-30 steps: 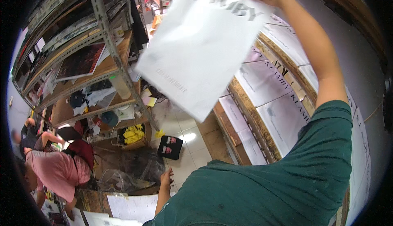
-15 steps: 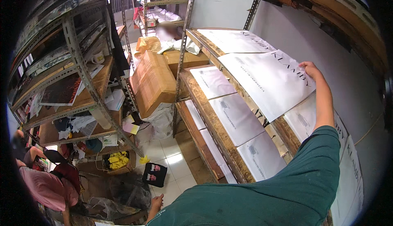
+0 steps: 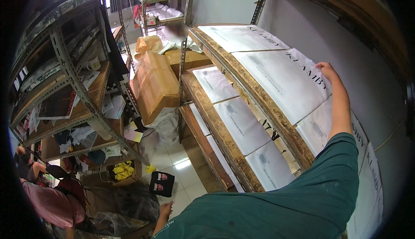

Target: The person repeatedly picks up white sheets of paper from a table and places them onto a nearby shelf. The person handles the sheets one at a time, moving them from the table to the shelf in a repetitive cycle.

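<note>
My right hand (image 3: 328, 72) reaches across the upper shelf and pinches the far right corner of a large white printed sheet (image 3: 276, 83). The sheet lies flat on the wooden shelf board, with dark lettering along its far edge. Beside it are another white sheet (image 3: 242, 39) farther off and several more toward me, partly hidden by my right arm. My left hand (image 3: 165, 209) hangs low, away from the shelves. Its fingers look loosely bent, with nothing visible in them.
Lower shelf boards (image 3: 203, 96) hold more white sheets. A large taped cardboard box (image 3: 155, 83) stands past the shelf's end. At left is a cluttered metal rack (image 3: 65, 61); a person in a pink shirt (image 3: 54, 202) is below it. A folded black cloth (image 3: 162, 183) lies on the tiled floor.
The sheet's near edge, which overhung the shelf's front, has drawn back onto the board, uncovering the shelf edge. My right hand keeps its grip on the corner. The view has shifted slightly.
</note>
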### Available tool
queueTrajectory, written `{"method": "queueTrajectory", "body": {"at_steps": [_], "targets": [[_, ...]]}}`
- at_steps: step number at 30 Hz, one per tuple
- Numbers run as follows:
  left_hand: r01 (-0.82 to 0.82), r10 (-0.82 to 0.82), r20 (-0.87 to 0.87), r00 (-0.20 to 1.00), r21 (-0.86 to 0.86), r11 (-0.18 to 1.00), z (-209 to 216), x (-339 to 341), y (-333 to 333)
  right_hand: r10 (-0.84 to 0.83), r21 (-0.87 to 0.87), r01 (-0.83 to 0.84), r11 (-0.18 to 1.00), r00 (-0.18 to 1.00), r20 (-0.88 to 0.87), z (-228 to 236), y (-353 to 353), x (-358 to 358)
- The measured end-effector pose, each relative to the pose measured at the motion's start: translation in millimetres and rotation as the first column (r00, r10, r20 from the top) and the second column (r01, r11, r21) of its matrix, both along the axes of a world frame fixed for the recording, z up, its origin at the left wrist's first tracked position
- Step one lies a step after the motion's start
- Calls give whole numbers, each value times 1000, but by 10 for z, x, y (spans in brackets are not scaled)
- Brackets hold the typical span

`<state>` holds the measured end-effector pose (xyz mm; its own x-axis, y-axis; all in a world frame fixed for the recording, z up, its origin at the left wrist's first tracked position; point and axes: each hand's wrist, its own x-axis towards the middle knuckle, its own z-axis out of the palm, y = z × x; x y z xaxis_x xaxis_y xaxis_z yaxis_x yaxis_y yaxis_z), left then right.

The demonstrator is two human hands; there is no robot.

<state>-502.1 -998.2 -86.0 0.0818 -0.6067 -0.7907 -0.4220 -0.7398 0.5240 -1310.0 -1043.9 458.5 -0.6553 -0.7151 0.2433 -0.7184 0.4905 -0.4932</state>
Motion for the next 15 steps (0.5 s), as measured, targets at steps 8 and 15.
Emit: {"method": "queueTrajectory", "body": {"at_steps": [8,15], "targets": [[-95,95,-5,995,-15,995,-116,163,-17,15,8,-15,1000,999,-51,-6,-17,-39],[-94,94,-1,996,-22,995,-55,140,7,24,6,-23,1000,997,-70,-26,-16,-95]]}}
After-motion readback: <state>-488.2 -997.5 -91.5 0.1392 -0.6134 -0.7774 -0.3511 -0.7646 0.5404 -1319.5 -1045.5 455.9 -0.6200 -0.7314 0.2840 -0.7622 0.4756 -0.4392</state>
